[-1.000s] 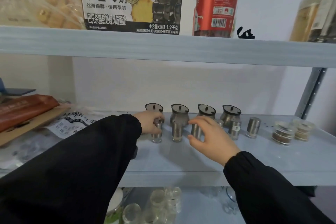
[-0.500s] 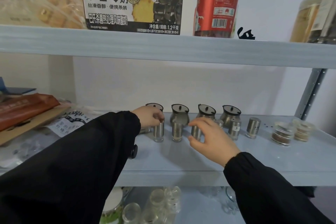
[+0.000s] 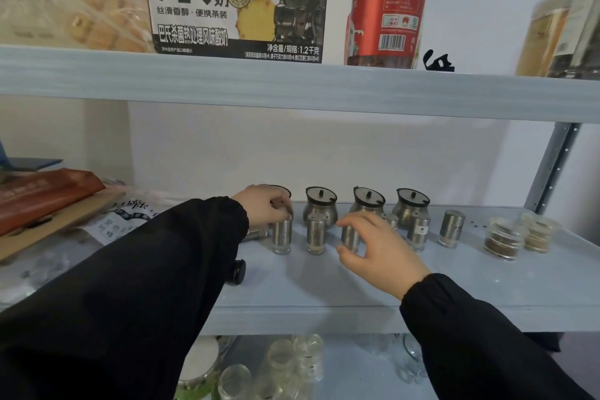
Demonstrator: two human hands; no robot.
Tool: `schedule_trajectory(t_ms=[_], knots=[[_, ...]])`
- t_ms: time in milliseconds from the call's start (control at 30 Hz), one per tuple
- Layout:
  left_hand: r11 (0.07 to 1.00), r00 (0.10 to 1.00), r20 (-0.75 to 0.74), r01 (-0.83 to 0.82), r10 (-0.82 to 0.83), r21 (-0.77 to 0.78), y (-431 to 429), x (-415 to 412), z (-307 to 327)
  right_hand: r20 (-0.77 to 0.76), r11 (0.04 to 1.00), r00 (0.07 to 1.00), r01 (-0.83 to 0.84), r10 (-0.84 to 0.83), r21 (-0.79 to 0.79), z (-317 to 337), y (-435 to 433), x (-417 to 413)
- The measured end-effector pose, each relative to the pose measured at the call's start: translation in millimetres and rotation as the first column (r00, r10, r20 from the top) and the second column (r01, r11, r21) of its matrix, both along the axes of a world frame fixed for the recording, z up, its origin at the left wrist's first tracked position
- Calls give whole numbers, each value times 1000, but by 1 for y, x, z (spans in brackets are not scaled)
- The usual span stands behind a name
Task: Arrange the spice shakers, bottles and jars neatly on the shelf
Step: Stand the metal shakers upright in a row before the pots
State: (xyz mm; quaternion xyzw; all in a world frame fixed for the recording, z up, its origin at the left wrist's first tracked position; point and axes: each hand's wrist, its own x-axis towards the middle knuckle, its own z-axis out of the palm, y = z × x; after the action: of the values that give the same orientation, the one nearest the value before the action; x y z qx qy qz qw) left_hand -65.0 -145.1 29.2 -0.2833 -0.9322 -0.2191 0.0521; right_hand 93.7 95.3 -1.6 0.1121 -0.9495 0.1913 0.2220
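On the grey middle shelf (image 3: 357, 295) a front row of steel spice shakers stands before a back row of round steel pots with black lids (image 3: 320, 204). My left hand (image 3: 264, 208) grips the top of the leftmost shaker (image 3: 281, 237), which stands upright. My right hand (image 3: 380, 248) curls thumb and fingers around the third shaker (image 3: 350, 237). Between them the second shaker (image 3: 315, 235) stands free. More shakers (image 3: 418, 230) (image 3: 452, 227) continue to the right. The leftmost pot is mostly hidden behind my left hand.
Two low glass spice jars (image 3: 501, 240) (image 3: 539, 232) sit at the right end. Another shaker (image 3: 256, 234) lies on its side under my left wrist, and a black knob (image 3: 238, 271) sits by my sleeve. Packets and boxes (image 3: 48, 201) crowd the left. Glass jars (image 3: 292, 364) fill the shelf below.
My left hand has slid from the body of the leftmost shaker up to its top, and the shaker sits slightly further right. My right hand has barely moved.
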Motion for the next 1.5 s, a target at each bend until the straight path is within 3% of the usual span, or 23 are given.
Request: schedule_trajectory(t_ms=[133, 400, 667, 733, 867, 933, 1033, 1200, 1333, 1500], knots=[[998, 1000, 1, -19, 19, -56, -2, -5, -6, 1, 1000, 1000, -8, 8, -4, -1, -2, 0], [1000, 999, 38, 11, -11, 16, -5, -1, 0, 9, 1000, 1000, -5, 5, -13, -1, -5, -1], [999, 999, -2, -32, 32, -34, -9, -2, 8, 2, 1000, 1000, -21, 21, -10, 2, -11, 0], [991, 996, -23, -90, 88, -98, -21, -6, 15, -1, 1000, 1000, -23, 23, -10, 3, -12, 0], [902, 976, -2, -203, 219, -381, -54, -23, 3, -7, 1000, 1000, -30, 30, -1, 4, -11, 1], [880, 968, 7, -226, 252, -418, -62, -29, -7, -9, 1000, 1000, -28, 28, -2, 3, -12, 2], [863, 974, 14, -195, 228, -467, -60, -29, -14, -12, 1000, 1000, -27, 27, 0, 2, -13, 1], [783, 966, -136, -258, 220, -566, -56, -24, -27, -7, 1000, 1000, -26, 26, 5, 0, -14, 0], [854, 981, -103, -196, 167, -483, -60, -26, -21, -14, 999, 999, -31, 31, 9, 0, -16, 1], [900, 1000, -24, 7, -20, -437, -58, -27, 2, -10, 999, 999, -37, 37, -1, 1, -16, 0]])
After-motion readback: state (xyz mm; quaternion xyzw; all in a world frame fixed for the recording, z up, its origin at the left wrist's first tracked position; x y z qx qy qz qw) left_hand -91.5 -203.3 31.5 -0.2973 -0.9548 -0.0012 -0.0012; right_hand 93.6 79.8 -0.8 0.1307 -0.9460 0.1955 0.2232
